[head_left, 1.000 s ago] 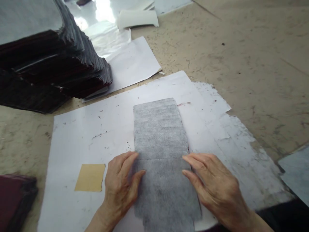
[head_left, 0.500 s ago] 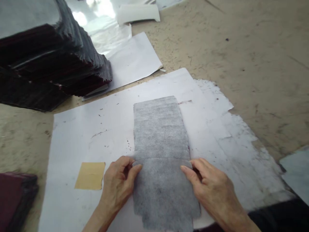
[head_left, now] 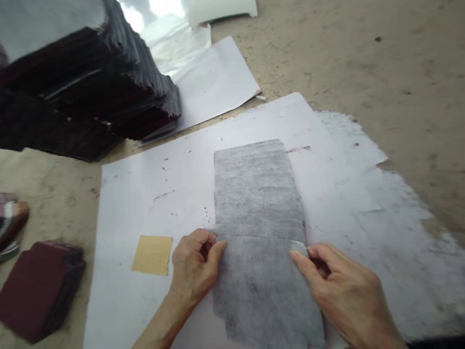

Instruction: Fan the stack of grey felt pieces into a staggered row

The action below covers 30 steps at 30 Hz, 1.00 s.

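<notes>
A stack of staggered grey fibrous sheets point(head_left: 258, 194) lies on a large white paper point(head_left: 152, 194) spread on the tan surface. My left hand point(head_left: 194, 266) is closed, pinching the left edge of the nearest top grey sheet point(head_left: 261, 286) between thumb and fingers. My right hand point(head_left: 345, 295) pinches that sheet's right edge, where a corner is lifted slightly. Both hands sit at the line where this sheet overlaps the one beyond it.
A tall pile of dark maroon sheets point(head_left: 80, 92) stands at the back left, a small maroon stack point(head_left: 39, 288) at the near left. A tan square point(head_left: 152, 254) lies on the white paper left of my hand. More white papers point(head_left: 218, 82) lie behind.
My hands went from lying flat beside the grey sheet to curling and pinching its two edges; its right corner has lifted. The view has shifted left.
</notes>
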Available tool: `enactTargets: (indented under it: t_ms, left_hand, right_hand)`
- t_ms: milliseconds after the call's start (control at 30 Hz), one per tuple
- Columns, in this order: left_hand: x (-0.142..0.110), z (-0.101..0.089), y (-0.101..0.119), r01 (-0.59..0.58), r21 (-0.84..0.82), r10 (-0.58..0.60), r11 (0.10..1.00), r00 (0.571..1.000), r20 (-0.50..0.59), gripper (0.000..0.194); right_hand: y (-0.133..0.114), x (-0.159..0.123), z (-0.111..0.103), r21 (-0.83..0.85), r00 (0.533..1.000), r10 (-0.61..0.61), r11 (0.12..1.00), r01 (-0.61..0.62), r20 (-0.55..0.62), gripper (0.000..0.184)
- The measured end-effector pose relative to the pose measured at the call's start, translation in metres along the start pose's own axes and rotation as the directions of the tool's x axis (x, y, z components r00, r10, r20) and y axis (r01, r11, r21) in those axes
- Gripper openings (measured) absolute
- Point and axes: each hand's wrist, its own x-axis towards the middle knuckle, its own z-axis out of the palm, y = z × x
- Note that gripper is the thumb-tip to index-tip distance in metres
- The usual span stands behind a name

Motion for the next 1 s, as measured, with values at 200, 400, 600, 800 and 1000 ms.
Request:
enactTargets:
  t_ms: [200,400,600,800,1000]
  left_hand:
    - [0.0,0.002,0.003,0.06,-0.02,-0.061,0.998,0.998,-0.032,0.025]
    - [0.0,0.004,0.002,0.058,-0.018,-0.059,0.998,0.998,-0.031,0.025]
    - [-0.002,0.007,-0.008,-0.081,0.05,0.087,0.995,0.989,-0.119,0.016]
    - [0.009,0.001,-0.008,-0.364,0.044,0.365,0.931,0.93,-0.037,0.032]
    - [0.016,-0.004,-0.006,-0.247,0.015,0.246,0.969,0.968,0.053,0.015]
  right_hand:
    - [0.002,0.003,0.003,-0.043,0.999,-0.047,0.998,0.046,-0.028,0.046]
    - [0.003,-0.001,0.002,-0.066,0.998,-0.06,0.996,0.061,0.02,0.04]
    - [0.001,0.003,0.0,-0.126,0.961,-0.248,0.964,0.233,-0.122,0.023]
    - [0.011,0.025,-0.005,-0.001,0.903,-0.428,0.904,0.428,0.041,0.024]
    - [0.012,0.024,-0.005,0.036,0.958,-0.264,0.965,0.261,0.112,0.009]
